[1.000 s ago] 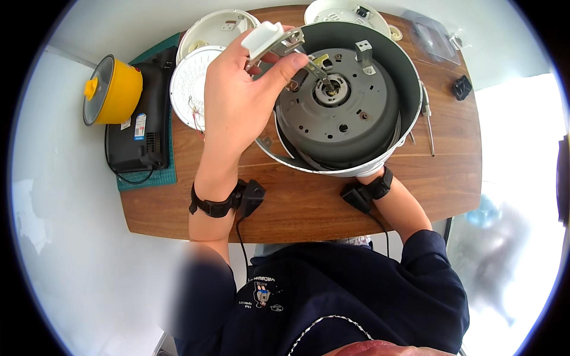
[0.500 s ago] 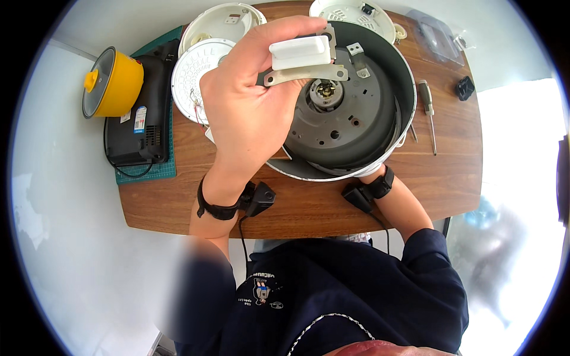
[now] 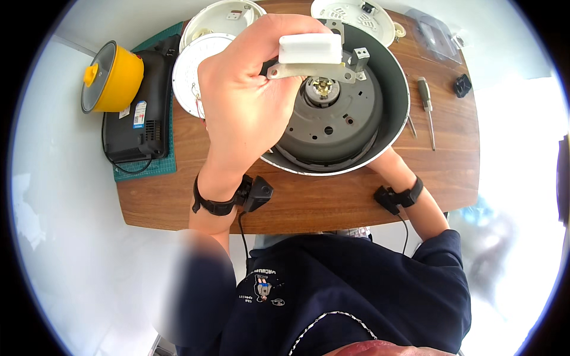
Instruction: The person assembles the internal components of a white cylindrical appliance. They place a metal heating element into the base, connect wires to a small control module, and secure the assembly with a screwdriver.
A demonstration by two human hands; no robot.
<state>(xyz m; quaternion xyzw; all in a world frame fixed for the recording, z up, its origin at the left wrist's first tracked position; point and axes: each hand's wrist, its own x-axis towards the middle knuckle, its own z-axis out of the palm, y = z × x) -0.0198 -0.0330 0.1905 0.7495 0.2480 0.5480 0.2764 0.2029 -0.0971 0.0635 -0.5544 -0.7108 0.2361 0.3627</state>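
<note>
My left hand (image 3: pixel 240 98) is closed at the near-left rim of a large round grey metal housing (image 3: pixel 395 113). Its fingers pinch a white plastic block with a metal bracket (image 3: pixel 312 50); whether this piece is fastened to the housing I cannot tell. Inside the housing lies a grey metal floor with several holes and a round brass-coloured centre fitting (image 3: pixel 322 87). A small upright metal tab (image 3: pixel 360 58) stands by the bracket. My right hand (image 3: pixel 385 160) reaches under the housing's near-right side, and its fingers are hidden there.
Screwdriver (image 3: pixel 426 101) and black plastic part (image 3: pixel 462 86) lie on the right. White round covers (image 3: pixel 202 47) (image 3: pixel 356 18) and a clear plastic package (image 3: pixel 436 38) stand at the back. On the left, a yellow pot (image 3: pixel 122 83) sits on a black appliance (image 3: pixel 139 127) over a green mat (image 3: pixel 173 142).
The housing has tilted and shifted slightly left. My right hand has slid further under it, its wrist moving right. The white block has moved a little right with my left hand.
</note>
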